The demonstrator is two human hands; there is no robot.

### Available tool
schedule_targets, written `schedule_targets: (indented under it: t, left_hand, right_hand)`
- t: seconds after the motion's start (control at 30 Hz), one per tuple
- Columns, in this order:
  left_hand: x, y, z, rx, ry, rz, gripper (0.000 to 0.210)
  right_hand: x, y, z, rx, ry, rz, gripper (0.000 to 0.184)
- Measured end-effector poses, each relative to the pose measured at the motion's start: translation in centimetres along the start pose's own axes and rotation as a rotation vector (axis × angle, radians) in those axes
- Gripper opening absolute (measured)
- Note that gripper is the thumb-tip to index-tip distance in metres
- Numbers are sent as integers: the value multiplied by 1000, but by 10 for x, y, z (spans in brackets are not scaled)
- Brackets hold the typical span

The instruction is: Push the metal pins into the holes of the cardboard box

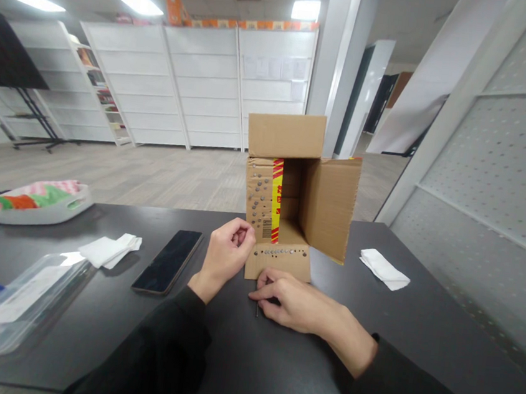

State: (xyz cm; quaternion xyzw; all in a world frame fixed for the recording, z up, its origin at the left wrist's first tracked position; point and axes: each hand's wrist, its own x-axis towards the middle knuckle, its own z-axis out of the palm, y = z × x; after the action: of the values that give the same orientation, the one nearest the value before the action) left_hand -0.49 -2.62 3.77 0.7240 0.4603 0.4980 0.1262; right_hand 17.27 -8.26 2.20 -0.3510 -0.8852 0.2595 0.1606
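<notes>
- My right hand (286, 301) is the nearer one to the thin nail (257, 311), whose shank shows just below my thumb and forefinger; they look closed on it in a pinch
- The nail's long axis runs toward me from the fingertips; whether it stands or slants I cannot tell
- The lower flap (284, 268) of the cardboard box (307, 201) is just beyond that hand, with a row of holes and metal heads across it
- My left hand (229, 247) is curled with thumb and fingers together, just beside the box's left side; I cannot tell whether it holds anything
- Under both hands is the dark table (249, 371), with a phone (166, 262) left of my left hand, folded tissues (110, 250) past it, and another tissue (384, 269) right of my right hand
- Beyond my hands and the table, white shelving (199, 90) lines the room; a perforated panel (497, 153) rises to my right
</notes>
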Motion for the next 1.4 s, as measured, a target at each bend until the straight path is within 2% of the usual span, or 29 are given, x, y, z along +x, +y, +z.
schedule_targets:
  t: [0.3,0.67,1.4]
  left_hand:
    - [0,-1,0,-5,0,-5,18]
    - [1,-1,1,-20,-8,-19,18]
    - [1,-2,1,-16,-5,-8,17]
  right_hand:
    - [-1,-2,0,30,62,22,37]
    - [0,5,3,14,59,-4,17]
    - [1,3,-3,1,57,10,15]
